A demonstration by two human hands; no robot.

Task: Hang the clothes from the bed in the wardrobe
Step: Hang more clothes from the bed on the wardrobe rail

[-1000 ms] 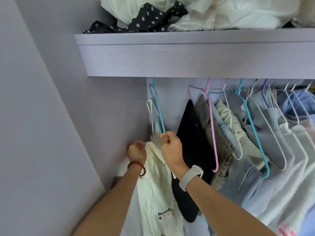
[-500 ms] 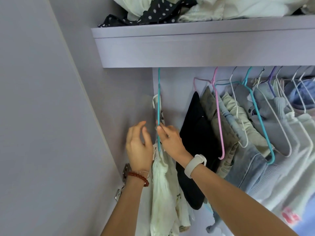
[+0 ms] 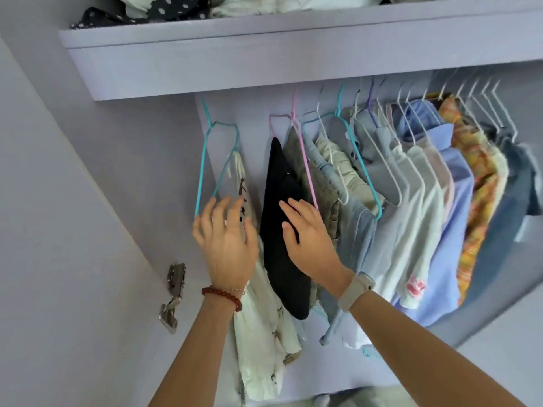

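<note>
A cream printed garment [image 3: 258, 333] hangs from a teal wire hanger [image 3: 205, 160] at the far left of the wardrobe rail. My left hand [image 3: 226, 239] is spread open in front of the garment's top, just below the hanger's lower corner, holding nothing. My right hand [image 3: 308, 239], fingers straight, lies against the black garment [image 3: 279, 230] hanging beside it. A pink hanger [image 3: 302, 160] runs just right of my right fingers.
Several more clothes on white, teal and purple hangers [image 3: 411, 177] fill the rail to the right. A lilac shelf [image 3: 264, 54] above carries piled fabric. The wardrobe side wall [image 3: 132, 171] and door hinges [image 3: 174, 292] are to the left.
Both hands have let go of the teal hanger and cream garment, which now hangs freely. My right hand moved right onto the black garment. The view shifted to show more of the rail.
</note>
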